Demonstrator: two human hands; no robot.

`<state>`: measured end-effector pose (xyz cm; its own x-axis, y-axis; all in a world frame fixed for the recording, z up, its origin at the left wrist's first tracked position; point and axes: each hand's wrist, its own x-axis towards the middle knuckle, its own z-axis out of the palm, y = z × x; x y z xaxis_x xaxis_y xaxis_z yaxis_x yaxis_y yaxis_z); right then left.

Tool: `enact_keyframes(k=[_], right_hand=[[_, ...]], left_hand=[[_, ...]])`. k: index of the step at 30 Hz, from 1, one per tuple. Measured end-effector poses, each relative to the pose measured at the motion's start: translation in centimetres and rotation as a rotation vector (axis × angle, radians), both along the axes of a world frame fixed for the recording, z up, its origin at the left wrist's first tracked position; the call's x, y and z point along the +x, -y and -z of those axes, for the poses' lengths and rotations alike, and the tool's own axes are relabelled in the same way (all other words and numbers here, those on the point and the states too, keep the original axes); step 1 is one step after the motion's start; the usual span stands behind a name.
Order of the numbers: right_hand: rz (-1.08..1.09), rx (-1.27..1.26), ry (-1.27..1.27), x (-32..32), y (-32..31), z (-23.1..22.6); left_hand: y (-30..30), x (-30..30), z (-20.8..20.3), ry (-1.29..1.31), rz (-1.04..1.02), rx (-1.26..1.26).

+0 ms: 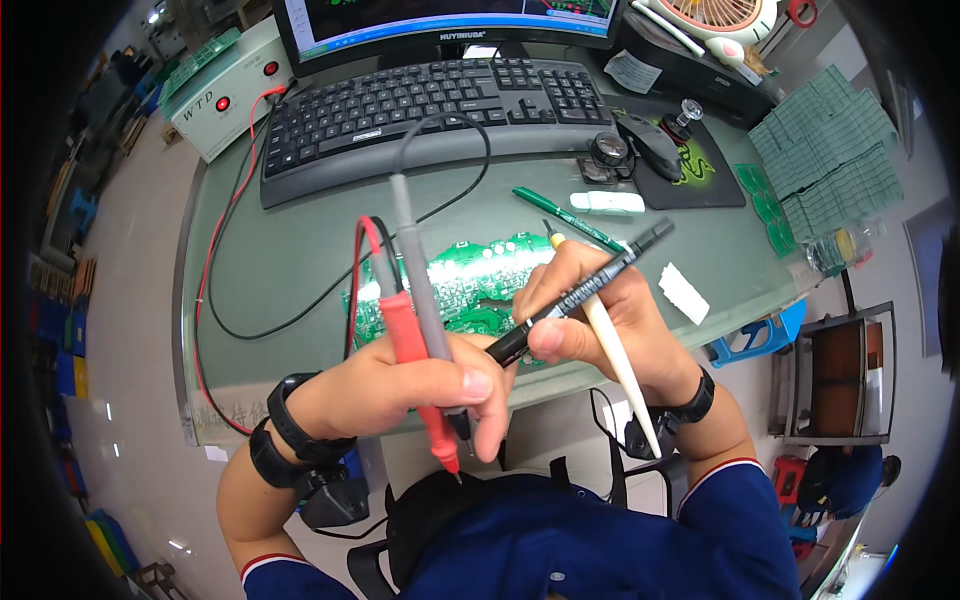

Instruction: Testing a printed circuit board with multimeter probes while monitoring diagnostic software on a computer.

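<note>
My left hand [370, 385] is closed around two test probes, one red [408, 335] and one grey with a black tip end [412, 255]. Both metal tips point down toward my lap. In my right hand [645, 325] a black marker pen [580, 290] lies slantwise, its lower left end touching or beside my left fingers; whether they grip it I cannot tell. The right hand also holds a slim cream-coloured stick-like tool [622, 370], dark at its upper tip. Behind both hands a green circuit board [465, 265] lies on the table, partly covered by them.
A keyboard [400, 110] and a monitor [450, 40] stand at the back, a mouse [650, 145] to their right. Behind the board lie a green pen [565, 215] and a white bottle-like item [607, 203]. Probe leads [205, 300] run to a white box [225, 100]. Green boards [825, 140] are stacked at right.
</note>
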<state>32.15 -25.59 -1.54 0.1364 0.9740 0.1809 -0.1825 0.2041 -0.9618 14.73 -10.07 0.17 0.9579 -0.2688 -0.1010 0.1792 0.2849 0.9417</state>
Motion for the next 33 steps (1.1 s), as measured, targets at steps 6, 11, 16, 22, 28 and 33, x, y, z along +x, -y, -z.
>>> enact_keyframes(k=[6,11,16,22,28,33], right_hand=[[0.084,0.145,0.118,-0.7,1.1,0.7],[0.326,0.172,-0.159,2.4,2.8,0.8],[0.296,-0.117,0.261,1.0,3.7,4.4],[0.318,-0.048,0.416,0.3,3.1,5.5],[0.303,-0.043,0.57,0.3,2.9,5.4],[0.296,-0.034,0.588,0.5,2.9,5.3]], left_hand=[[0.7,0.2,-1.7,0.022,0.031,0.092],[-2.0,-2.9,1.7,0.072,-0.06,0.072],[-2.4,-2.7,2.5,0.143,-0.178,0.343],[-2.9,-2.8,3.4,0.104,-0.135,0.38],[-2.9,-2.8,3.6,0.13,-0.153,0.398],[-2.8,-2.7,3.5,0.125,-0.155,0.391]])
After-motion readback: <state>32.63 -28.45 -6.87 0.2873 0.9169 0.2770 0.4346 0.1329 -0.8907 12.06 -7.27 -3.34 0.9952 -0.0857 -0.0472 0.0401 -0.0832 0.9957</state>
